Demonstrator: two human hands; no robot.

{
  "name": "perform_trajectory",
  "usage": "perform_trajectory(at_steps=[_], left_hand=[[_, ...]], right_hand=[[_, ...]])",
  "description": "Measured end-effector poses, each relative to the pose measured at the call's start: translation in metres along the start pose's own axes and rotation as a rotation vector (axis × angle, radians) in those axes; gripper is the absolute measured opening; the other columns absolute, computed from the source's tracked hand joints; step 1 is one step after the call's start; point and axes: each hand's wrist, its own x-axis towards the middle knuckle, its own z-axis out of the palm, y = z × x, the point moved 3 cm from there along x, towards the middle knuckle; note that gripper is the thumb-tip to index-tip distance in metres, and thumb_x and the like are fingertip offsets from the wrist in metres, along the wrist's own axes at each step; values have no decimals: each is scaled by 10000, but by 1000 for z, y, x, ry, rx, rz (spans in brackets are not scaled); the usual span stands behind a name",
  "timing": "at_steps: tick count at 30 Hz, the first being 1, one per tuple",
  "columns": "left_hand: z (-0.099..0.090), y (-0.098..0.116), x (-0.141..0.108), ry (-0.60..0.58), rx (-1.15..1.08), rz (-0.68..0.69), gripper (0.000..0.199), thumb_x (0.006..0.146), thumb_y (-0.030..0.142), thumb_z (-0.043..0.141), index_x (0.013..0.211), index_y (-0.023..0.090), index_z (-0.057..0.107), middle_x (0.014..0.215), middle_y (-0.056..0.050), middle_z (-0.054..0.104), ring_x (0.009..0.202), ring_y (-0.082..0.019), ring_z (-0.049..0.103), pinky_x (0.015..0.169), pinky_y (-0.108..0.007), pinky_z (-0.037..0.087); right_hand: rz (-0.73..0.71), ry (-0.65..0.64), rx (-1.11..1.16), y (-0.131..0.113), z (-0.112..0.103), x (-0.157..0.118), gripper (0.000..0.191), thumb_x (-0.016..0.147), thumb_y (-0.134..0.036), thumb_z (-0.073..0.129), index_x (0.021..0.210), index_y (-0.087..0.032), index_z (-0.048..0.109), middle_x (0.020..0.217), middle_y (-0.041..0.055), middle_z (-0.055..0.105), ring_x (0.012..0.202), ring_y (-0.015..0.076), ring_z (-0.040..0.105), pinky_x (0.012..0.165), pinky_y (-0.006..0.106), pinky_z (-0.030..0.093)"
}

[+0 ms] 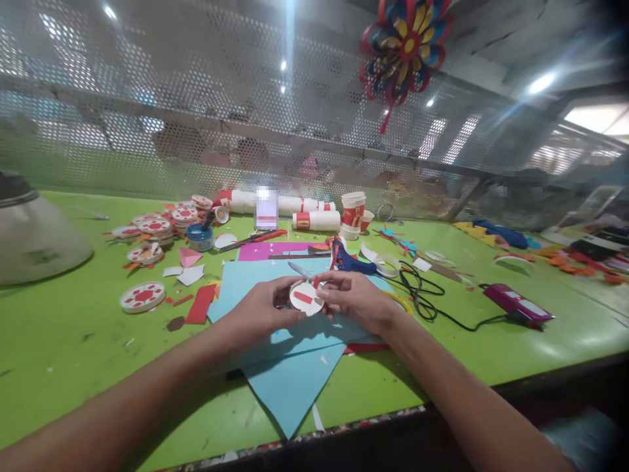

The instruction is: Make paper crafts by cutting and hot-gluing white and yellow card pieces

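**White disc (298, 307) gripped in both hands, craft bits all over the table (88, 367)**

So, disc = clock centre, 12 pointing away. Blue sheets (289, 393) are spread beneath, one corner poking out at 6. The disc's left side is clasped by the left hand (268, 301), its right side by the right hand (356, 298). A red rectangle (303, 297) is seen on its face. A small red scrap (316, 281) is seen by the right fingertips; whether it's pinched can't be told.

At 9, a red paper piece (200, 305) is passed before a patterned disc (143, 297) is reached. A purple device (518, 305) is found at 3, a blue glue gun (356, 263) at 2.

Farther off, a blue jar (200, 238) and piled discs (156, 224) are placed at 10, and upright cups (352, 213) at 1. Everything's backed by a perforated screen (196, 124).
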Motion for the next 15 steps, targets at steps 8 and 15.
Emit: perform_trajectory(at_steps=[8,15], left_hand=[[-2,4,-3,213,68,43,575,703,213,594,1256,138,453,1171,-131,612,1026,-238,588,775,-336,499],[7,7,-7,290,452,218,468,777,231,542,1234,184,452,1185,-100,585,942,-201,601,798,-349,500]], right_hand=[[-8,140,232,6,4,6,274,652,-230,788,846,-106,640,677,24,662,558,95,606,539,211,524],[2,170,269,10,16,4,335,626,-243,805,860,-117,601,659,26,668,535,111,616,541,241,536]])
